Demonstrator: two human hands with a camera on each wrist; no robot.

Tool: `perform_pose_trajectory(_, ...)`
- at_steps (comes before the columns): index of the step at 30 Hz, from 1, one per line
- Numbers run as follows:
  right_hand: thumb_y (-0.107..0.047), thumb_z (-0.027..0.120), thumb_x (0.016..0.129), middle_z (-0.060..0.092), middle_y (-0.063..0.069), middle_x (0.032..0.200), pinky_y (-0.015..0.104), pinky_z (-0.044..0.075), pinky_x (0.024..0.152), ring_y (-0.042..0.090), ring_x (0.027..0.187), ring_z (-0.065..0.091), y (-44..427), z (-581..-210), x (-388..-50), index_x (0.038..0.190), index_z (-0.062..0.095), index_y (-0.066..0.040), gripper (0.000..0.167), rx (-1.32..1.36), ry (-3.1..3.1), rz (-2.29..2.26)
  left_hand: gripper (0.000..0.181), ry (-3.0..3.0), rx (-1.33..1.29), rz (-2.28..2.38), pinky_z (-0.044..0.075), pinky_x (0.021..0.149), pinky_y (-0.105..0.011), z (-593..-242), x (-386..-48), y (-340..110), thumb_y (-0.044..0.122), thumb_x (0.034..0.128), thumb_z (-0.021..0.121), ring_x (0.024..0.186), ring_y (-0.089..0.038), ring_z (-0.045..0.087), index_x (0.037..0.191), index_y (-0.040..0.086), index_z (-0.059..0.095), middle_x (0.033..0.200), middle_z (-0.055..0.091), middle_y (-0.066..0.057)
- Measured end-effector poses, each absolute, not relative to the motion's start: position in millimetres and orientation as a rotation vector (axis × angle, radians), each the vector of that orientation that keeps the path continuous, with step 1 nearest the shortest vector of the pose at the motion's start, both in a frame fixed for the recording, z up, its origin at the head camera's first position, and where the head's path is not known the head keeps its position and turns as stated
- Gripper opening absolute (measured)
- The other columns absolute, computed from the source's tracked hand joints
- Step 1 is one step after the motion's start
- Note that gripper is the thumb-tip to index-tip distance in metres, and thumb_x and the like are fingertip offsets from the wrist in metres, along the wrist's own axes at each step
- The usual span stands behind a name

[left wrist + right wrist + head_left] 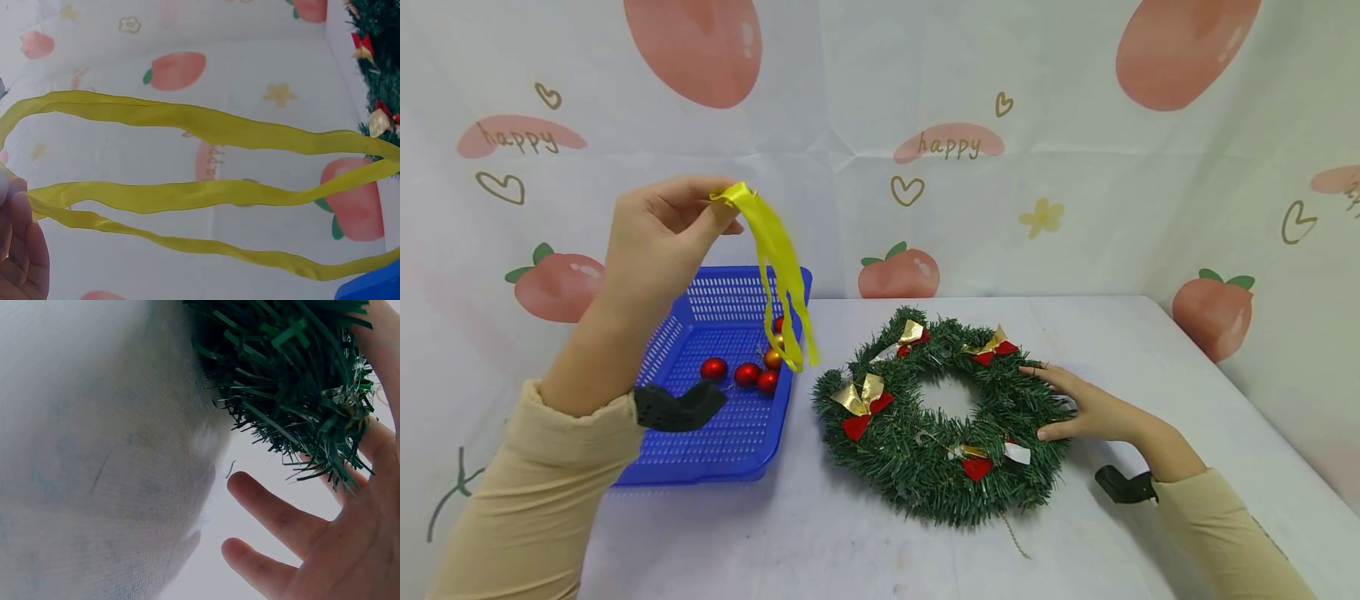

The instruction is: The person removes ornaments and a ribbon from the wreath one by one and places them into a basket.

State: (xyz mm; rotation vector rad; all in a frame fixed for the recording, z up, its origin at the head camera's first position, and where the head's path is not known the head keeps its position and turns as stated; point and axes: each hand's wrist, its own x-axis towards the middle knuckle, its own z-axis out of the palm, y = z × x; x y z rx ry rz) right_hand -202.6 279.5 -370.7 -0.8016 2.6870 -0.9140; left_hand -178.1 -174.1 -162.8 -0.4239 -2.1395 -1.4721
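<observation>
My left hand (658, 233) is raised above the blue basket and pinches a yellow ribbon (769, 229) between thumb and fingers. The ribbon's loops and loose lengths hang down past the basket's right rim; in the left wrist view they stretch away from the fingertips (19, 200). A green tinsel wreath (880, 454) lies on the table, dressed with gold-and-red bows (861, 404). At its right edge rests my right hand (1093, 410), thumb and fingers spread against the greenery. The right wrist view shows two fingers (281, 512) extended beside the wreath, not curled round it.
A blue plastic basket (730, 450) stands left of the wreath with several red and gold baubles (747, 374) in it. Beneath both is a white table (880, 558). A printed backdrop (835, 225) hangs behind. A thin cord (1017, 537) trails from the wreath's near side.
</observation>
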Motion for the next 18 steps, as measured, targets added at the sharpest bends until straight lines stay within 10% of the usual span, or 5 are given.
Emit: perform_pose_trajectory(18,-0.032,0.076,0.076,0.02,0.031,0.148,0.074,0.026,0.094,0.056,0.134,0.016,280.9,-371.3,-203.2,0.146,0.029,-0.009,0.087,-0.792,2.689,-0.912,0.016,-2.114,-0.31,-1.502,0.049,0.073,-0.006,-176.5,-197.5,-213.7,0.015,0.0886,0.062,0.072,-0.002,0.063,0.101,0.013,0.072,0.084,0.066,0.014)
